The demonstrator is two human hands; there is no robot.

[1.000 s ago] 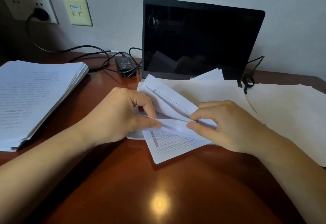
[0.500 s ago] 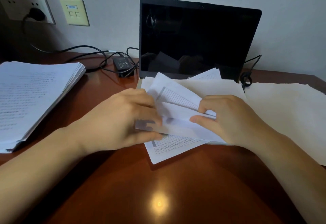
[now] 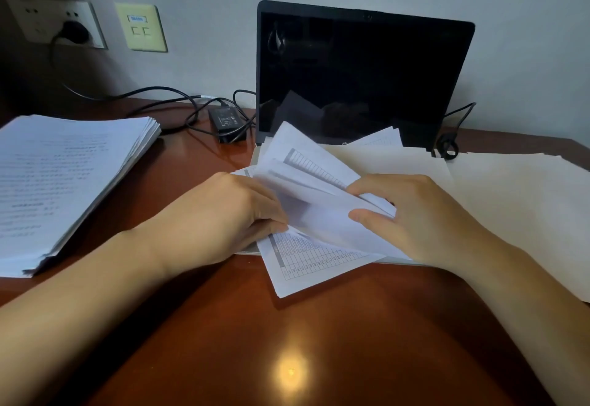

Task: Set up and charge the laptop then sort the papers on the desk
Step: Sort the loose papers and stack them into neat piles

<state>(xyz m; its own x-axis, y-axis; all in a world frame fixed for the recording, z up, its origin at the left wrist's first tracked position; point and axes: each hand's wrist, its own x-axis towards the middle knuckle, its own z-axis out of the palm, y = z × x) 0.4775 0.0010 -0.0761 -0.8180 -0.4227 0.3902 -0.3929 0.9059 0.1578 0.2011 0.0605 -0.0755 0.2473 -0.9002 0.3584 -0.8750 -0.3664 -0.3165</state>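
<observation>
A person's two hands work a fan of white sheets [image 3: 319,211] over a polished wooden desk [image 3: 287,341]; the left hand [image 3: 220,220], fingers curled, grips the fan's left edge, the paper running out from under its fingertips toward 3 o'clock; the right hand [image 3: 415,217] pinches the fan's right side between thumb and forefinger, the sheets passing between the two digits; beneath both hands a printed table sheet [image 3: 313,262] juts toward 6 o'clock over the desk. Cream sheets [image 3: 510,207] spread at 3 o'clock; a thick paper stack [image 3: 64,182] lies at 9 o'clock. At 12 o'clock the open laptop [image 3: 360,76] stands with a dark screen, papers covering its keyboard; at 11 o'clock a power adapter [image 3: 227,124] lies beside it, its cable [image 3: 153,91] running to a plug [image 3: 75,32] in the wall socket [image 3: 54,22].
</observation>
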